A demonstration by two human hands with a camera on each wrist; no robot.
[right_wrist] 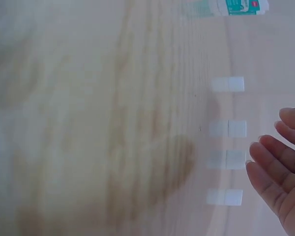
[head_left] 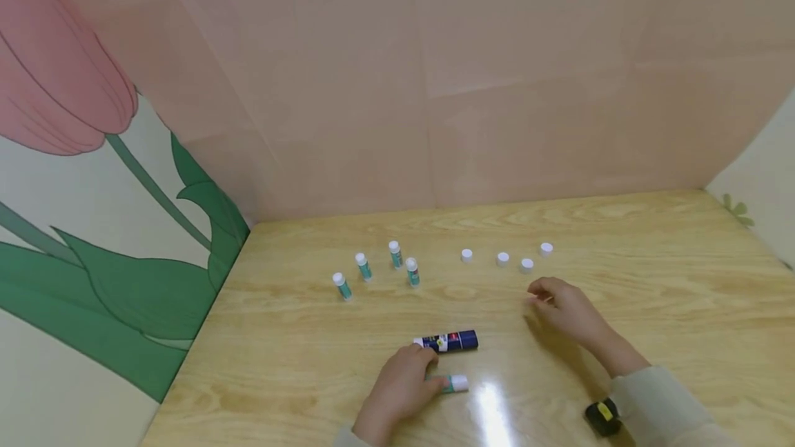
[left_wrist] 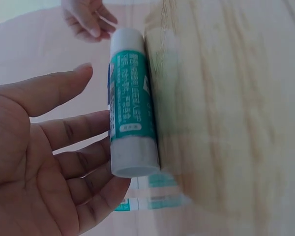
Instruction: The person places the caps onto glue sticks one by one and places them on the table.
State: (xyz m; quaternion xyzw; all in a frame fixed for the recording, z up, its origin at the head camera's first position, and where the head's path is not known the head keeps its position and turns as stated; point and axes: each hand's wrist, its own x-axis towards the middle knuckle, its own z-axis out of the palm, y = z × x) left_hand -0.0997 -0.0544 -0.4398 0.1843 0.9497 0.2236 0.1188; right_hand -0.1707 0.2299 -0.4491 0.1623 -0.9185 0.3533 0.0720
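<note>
A teal-and-white glue stick (left_wrist: 132,101) lies on its side on the table, close to my left hand (head_left: 399,381). In the left wrist view the fingers are spread beside it and the thumb stands away from it; whether the fingertips touch it I cannot tell. Just beyond it lies a dark blue glue stick (head_left: 456,341), partly behind the left hand in the head view. My right hand (head_left: 568,310) hovers over the table with relaxed, slightly bent fingers and nothing in them. Several small white caps (head_left: 503,259) sit just beyond it.
Several teal glue sticks with white tops (head_left: 413,273) stand upright at the back left of the wooden table (head_left: 279,364). A black item with a yellow mark (head_left: 602,417) is by the right sleeve. A pinkish covering (head_left: 497,123) rises behind the table.
</note>
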